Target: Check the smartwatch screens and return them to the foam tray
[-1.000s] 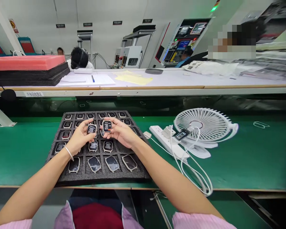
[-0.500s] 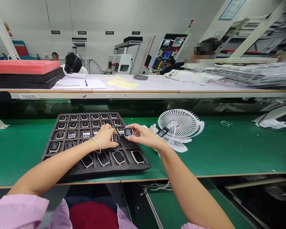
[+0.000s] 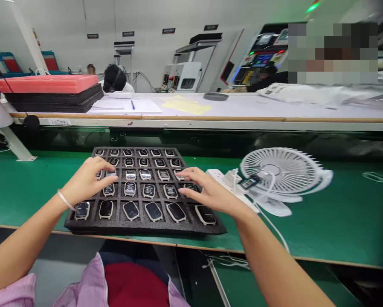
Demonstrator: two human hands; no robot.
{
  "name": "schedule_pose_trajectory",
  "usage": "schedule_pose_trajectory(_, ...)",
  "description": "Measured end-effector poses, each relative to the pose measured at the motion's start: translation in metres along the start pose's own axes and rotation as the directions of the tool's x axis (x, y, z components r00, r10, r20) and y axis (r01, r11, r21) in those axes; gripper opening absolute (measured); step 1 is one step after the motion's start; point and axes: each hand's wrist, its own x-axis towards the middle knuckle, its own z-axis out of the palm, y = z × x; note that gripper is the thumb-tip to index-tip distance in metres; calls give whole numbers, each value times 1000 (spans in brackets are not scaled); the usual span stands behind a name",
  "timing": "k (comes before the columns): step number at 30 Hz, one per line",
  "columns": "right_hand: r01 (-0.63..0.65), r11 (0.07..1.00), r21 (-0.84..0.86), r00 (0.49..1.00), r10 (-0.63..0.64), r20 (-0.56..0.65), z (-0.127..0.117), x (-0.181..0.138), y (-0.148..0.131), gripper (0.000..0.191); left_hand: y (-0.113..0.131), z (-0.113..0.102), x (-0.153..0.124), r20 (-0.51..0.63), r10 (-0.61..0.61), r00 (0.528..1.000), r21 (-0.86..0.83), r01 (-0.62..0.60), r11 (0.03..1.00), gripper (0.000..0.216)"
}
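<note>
A black foam tray (image 3: 121,225) on the green bench holds rows of smartwatch bodies without straps, most with lit text on their screens. My left hand (image 3: 88,179), with a bracelet on the wrist, reaches over the tray's left side. Its thumb and fingers are apart around a watch (image 3: 111,173) in the third row, and I see no grip on it. Over the right edge hovers my right hand (image 3: 209,191), fingers spread and holding nothing. Its fingertips are close to a watch (image 3: 179,174), partly covered by them, and another watch (image 3: 190,186) below.
Right of the tray are a white power strip (image 3: 215,174), a small dark-screened device (image 3: 249,182) and a white fan (image 3: 274,170). Behind, a raised shelf (image 3: 178,108) carries stacked foam trays (image 3: 50,96), papers and a pen. Other people sit beyond it.
The watches that were in both hands are out of them. My left hand has moved left across the tray, and the right hand has opened near the right edge. The view has turned left.
</note>
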Motion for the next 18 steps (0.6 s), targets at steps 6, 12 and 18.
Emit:
schedule_pose_trajectory(6,367,926,-86,909,-337,246,69,37,-94,25,-44,6,-90,12,-312,950,229,301,926,34)
schedule_pose_trajectory(12,438,810,-390,894,-348,282,134,63,-141,33,-35,33,-110,-114,-340,933,286,359,888,28)
schedule_pose_trajectory(18,438,828,-351,887,-333,320,110,69,-137,24,-31,38,-110,-146,-357,922,170,379,909,22)
